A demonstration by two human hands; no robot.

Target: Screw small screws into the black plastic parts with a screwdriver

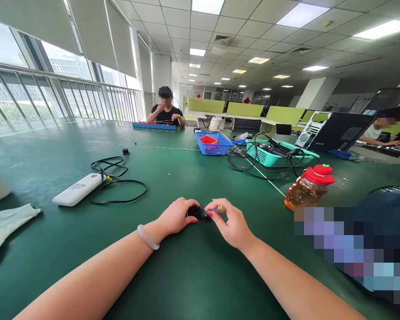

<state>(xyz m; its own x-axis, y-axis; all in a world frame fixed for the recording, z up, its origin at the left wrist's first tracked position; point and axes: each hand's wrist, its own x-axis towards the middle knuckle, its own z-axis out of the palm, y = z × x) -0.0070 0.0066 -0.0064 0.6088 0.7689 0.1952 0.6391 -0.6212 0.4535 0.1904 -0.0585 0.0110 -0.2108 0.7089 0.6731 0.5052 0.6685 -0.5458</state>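
My left hand [176,216], with a pale bangle at the wrist, pinches a small black object [194,212] just above the green table. From the right, my right hand [232,226] grips a slim translucent purplish tool [216,210] between thumb and fingers. The tool's near end meets the right side of the black object; the exact contact is too small to make out. My fingers partly cover both things, so the kind of black object cannot be told.
A white power bank [78,190] with a black cable lies to the left. Ahead stand a blue basket [213,144] and a teal basket [270,158] with cables. A red-lidded bottle [308,189] is at the right. One person [166,111] sits across the green table [173,166].
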